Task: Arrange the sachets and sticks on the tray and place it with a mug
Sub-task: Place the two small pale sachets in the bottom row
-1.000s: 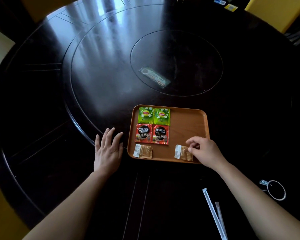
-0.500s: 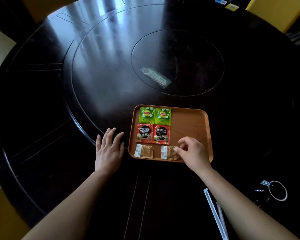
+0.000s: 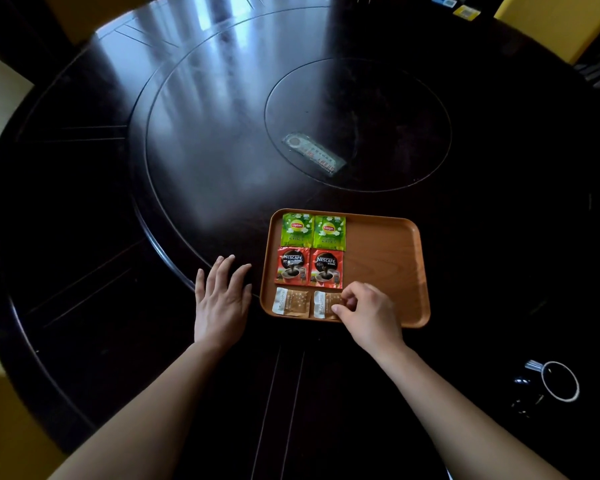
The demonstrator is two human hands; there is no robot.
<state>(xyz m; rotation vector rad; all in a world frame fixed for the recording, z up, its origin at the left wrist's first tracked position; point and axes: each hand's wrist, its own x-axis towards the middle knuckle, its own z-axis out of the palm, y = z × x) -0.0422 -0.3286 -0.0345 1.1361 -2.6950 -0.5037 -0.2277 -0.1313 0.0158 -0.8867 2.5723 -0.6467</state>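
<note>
An orange-brown tray (image 3: 388,258) lies on the dark round table. In its left half are two green Lipton sachets (image 3: 313,230) at the top, two red Nescafe sachets (image 3: 309,266) in the middle, and two brown sugar sachets in the front row. The left brown sachet (image 3: 291,302) lies free. My right hand (image 3: 364,315) pinches the right brown sachet (image 3: 324,304) at its right edge, flat on the tray. My left hand (image 3: 222,299) rests flat on the table just left of the tray, fingers spread. A dark mug with a white rim (image 3: 560,381) stands at the right.
A clear-wrapped packet (image 3: 314,154) lies on the inner disc of the table's turntable, beyond the tray. Yellow chairs (image 3: 555,19) stand around the table. Small cards (image 3: 465,10) lie at the far edge. My forearms hide the table's near strip.
My right hand slid the right brown sachet leftward along the tray's front row until it sits beside the other brown sachet. My left hand stayed put. The sticks near my right forearm are out of view now.
</note>
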